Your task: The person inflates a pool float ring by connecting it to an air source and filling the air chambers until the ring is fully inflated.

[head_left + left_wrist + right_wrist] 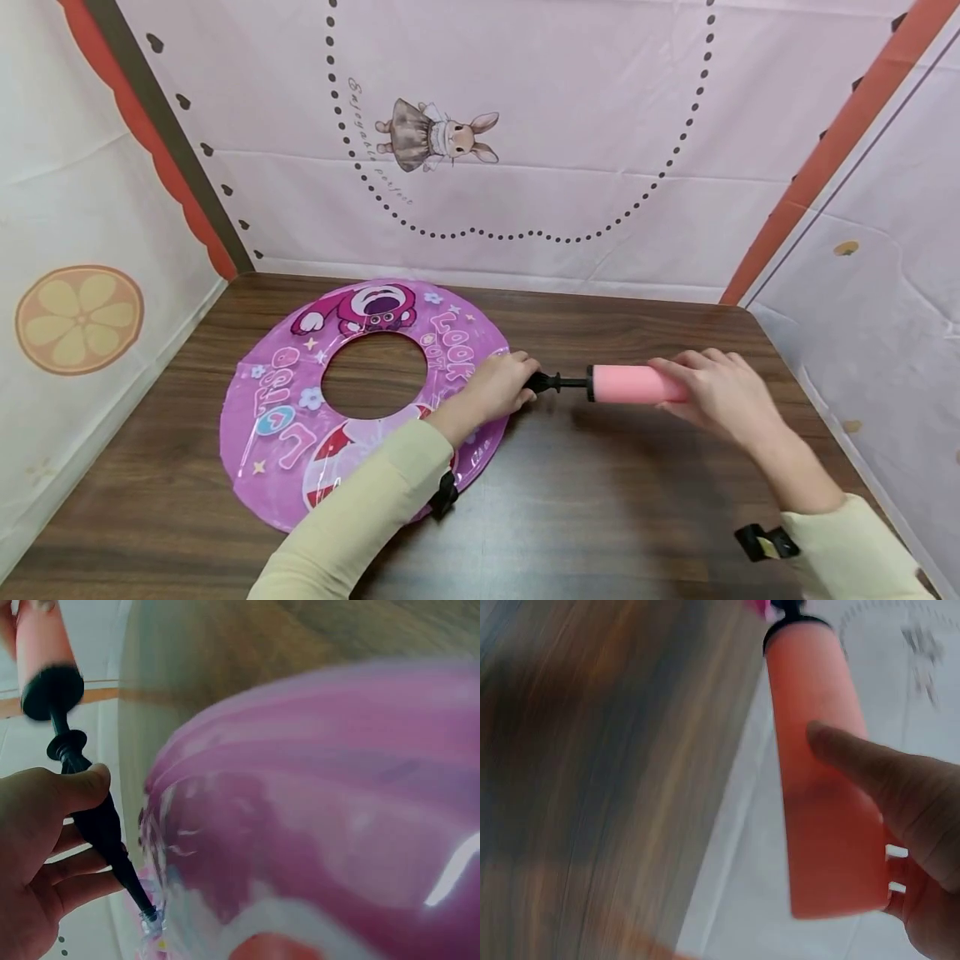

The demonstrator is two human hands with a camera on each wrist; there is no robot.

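Observation:
A purple inflatable swim ring (251,417), printed with a pink bear, flowers and letters, lies on the table and looks puffed out in the left wrist view. My left hand (495,387) pinches the black nozzle end (97,821) of a hand pump between thumb and fingers. That nozzle's tip meets a clear valve (152,921) at the ring's edge. Around the pump's pink barrel (633,383), my right hand (723,396) holds on, its thumb lying along the barrel (821,825) in the right wrist view. A black rod (573,382) shows between barrel and nozzle.
The dark wood table (600,517) extends under both forearms. Printed cloth walls enclose it, with a rabbit picture (442,135) on the back one and an orange slice (79,320) on the left. Black straps sit at both wrists.

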